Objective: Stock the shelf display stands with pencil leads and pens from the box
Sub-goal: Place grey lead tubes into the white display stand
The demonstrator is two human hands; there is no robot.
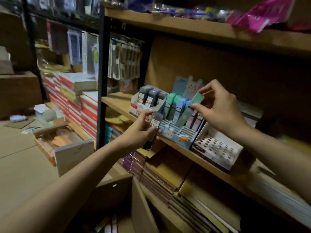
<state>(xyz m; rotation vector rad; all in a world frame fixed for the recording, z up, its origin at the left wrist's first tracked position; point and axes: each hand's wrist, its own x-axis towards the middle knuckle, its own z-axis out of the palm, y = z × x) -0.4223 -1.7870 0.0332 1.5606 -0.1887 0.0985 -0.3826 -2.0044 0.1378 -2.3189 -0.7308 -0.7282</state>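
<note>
Over the blue stand [175, 134], right hand [223, 108] pinches a green case [190, 111].

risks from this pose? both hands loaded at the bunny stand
1. The right hand pinches a green lead case tilted over the blue bunny stand; entering a slot at that angle, it could jam or knock the upright cases beside it.
2. The stand sits at the shelf's front edge, so a hard push might shift it off.
3. The left hand holds dark cases beyond the shelf edge; a loosened grip would likely drop them.
</note>
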